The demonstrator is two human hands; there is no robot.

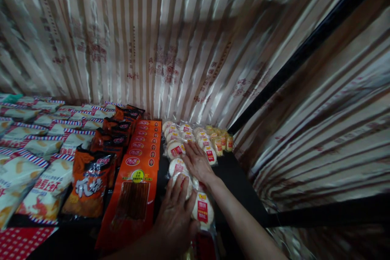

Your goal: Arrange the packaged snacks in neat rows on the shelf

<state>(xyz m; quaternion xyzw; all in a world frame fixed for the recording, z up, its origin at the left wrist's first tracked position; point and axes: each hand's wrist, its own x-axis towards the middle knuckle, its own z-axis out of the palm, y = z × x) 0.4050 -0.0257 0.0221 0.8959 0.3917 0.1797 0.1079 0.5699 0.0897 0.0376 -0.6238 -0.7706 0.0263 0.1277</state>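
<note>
Rows of round white rice crackers in clear packets with red labels lie on a black surface, one packet of rice crackers (202,209) nearest me. My left hand (175,211) rests flat, fingers spread, over a rice cracker packet (178,166) in the left row. Farther forward, my right hand (196,162) reaches across the rows with its fingers stretched out, touching the packets around it. Both palms hide part of what lies beneath them. Neither hand is closed round a packet.
Left of the crackers lie overlapping long orange snack packs (134,195), then orange-and-black snack bags (91,183) and many white snack bags (45,187). Small yellow packets (222,140) stand at the back right. A pleated curtain (170,40) and a black pole (292,61) bound the table.
</note>
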